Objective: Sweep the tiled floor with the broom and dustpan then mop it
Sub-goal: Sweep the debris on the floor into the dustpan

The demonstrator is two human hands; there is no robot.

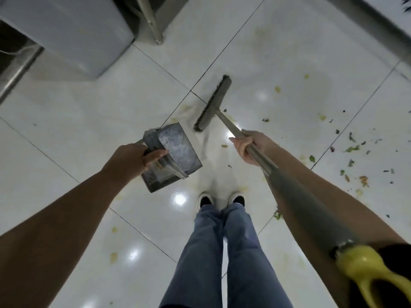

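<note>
Tiled floor is spreading glossy and white under everything, crossed by dark grout lines and catching several bright ceiling reflections. Yellowish smears are marking it in places, and green and dark food scraps are lying scattered over the tiles on the right side. A white appliance cabinet is standing at the upper left, with a metal leg of some stand coming down to the floor just beside it.

The person's legs in blue jeans are pointing down the middle of the view, ending in black and white shoes standing close together.

The broom is reaching from the lower right up to the centre; its long metal handle is ending near the camera in a yellow hanging loop, and its grey brush head is sitting at or just above the floor near a grout crossing. The right hand is gripping the handle partway down, fingers wrapping fully round the tube.

The grey metal dustpan is hanging left of the brush head, apart from it, and looks to be lifted off the floor. The left hand is holding its upright handle, thumb and fingers closing around it, with one finger stretching over the pan's edge.
</note>
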